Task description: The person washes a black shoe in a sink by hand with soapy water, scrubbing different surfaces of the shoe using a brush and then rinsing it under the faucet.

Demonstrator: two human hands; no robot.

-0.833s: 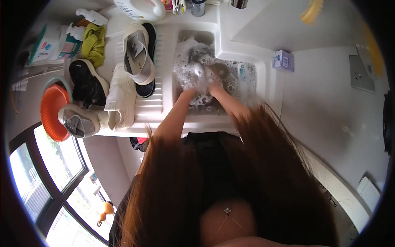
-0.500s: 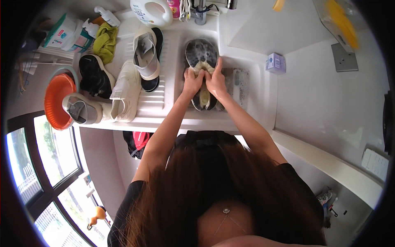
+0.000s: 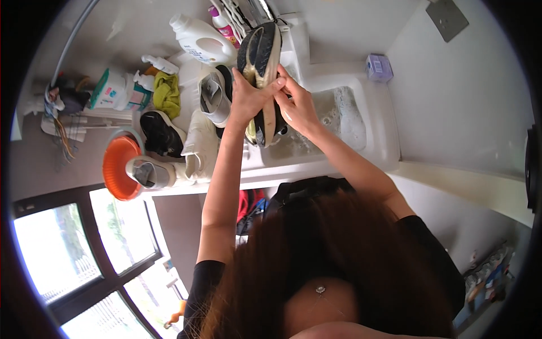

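A wet shoe with a black and cream sole is lifted above the sink, its sole turned partly toward me and its toe-to-heel line nearly upright in the view. Across its narrow middle, my left hand is closed, thumb reaching over toward the right. My right hand pinches the cream side edge from the right, some fingertips hidden behind the shoe. Cloudy, sudsy water fills the basin below.
Left of the basin, the ribbed drainboard carries a grey-and-white shoe, a white shoe, a black shoe and another grey shoe. Nearby are an orange basin, green cloth, white jug and purple box.
Both hands have raised the shoe from the basin and tilted it onto its side. My left hand now wraps its middle. The whole view has shifted and turned.
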